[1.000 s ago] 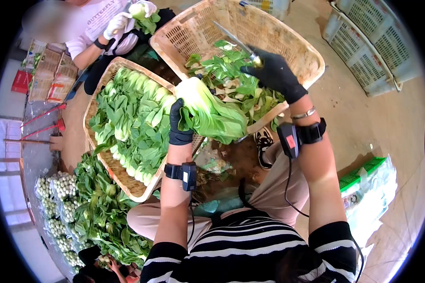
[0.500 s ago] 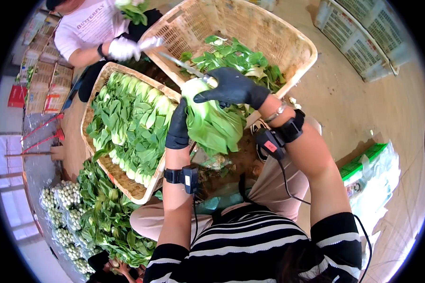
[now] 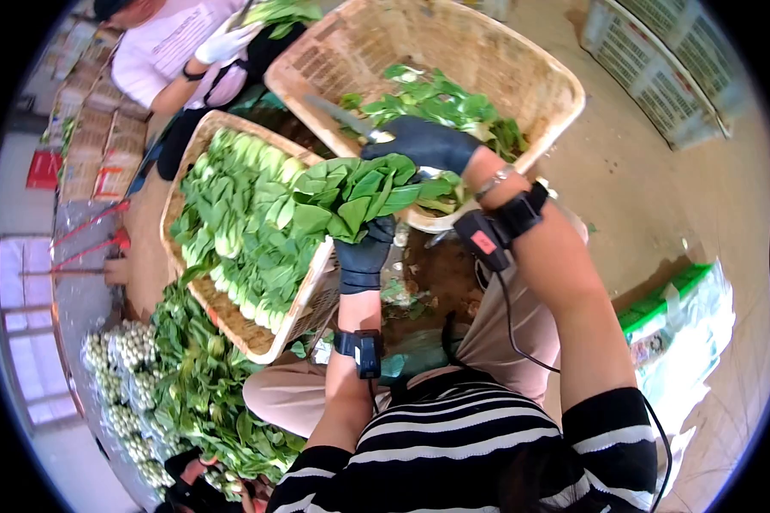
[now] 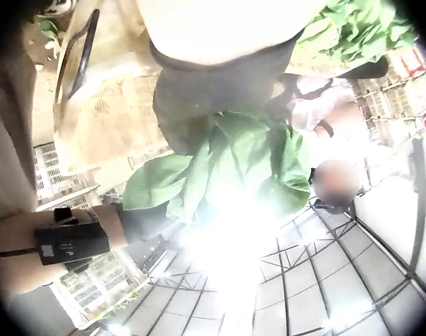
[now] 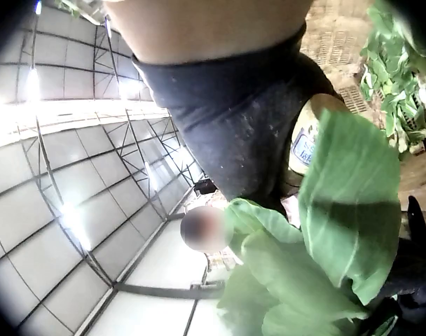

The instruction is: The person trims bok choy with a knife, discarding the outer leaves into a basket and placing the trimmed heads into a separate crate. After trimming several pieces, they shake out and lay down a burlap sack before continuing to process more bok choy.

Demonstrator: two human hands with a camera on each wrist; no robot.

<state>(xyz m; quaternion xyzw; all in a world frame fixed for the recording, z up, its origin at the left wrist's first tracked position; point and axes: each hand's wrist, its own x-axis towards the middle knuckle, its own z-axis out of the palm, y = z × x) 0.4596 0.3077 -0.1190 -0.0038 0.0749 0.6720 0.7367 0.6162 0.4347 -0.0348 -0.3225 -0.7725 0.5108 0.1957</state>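
My black-gloved left hand (image 3: 366,256) grips a head of bok choy (image 3: 359,192), its broad leaves spread above the hand toward the left crate. The leaves (image 4: 248,150) fan out in front of the glove in the left wrist view, and the stem end is hidden. Just above and right of it, my black-gloved right hand (image 3: 432,145) holds a knife by its pale handle (image 5: 307,143). The knife blade (image 3: 334,111) points up and left over the scrap crate. In the right wrist view, bok choy leaves overlap the space just past the knife handle.
A crate (image 3: 173,201) of bok choy in rows stands at left. Trimmed leaves (image 3: 441,103) lie in the crate ahead (image 3: 522,60). Across from me, a person in a pink shirt (image 3: 175,51) handles greens. Loose greens (image 3: 210,385) are piled lower left; a green basket (image 3: 667,299) stands right.
The bok choy has turned from stem end up to leaves facing up and left. My right hand has come in leftward with the knife, close to the left hand.
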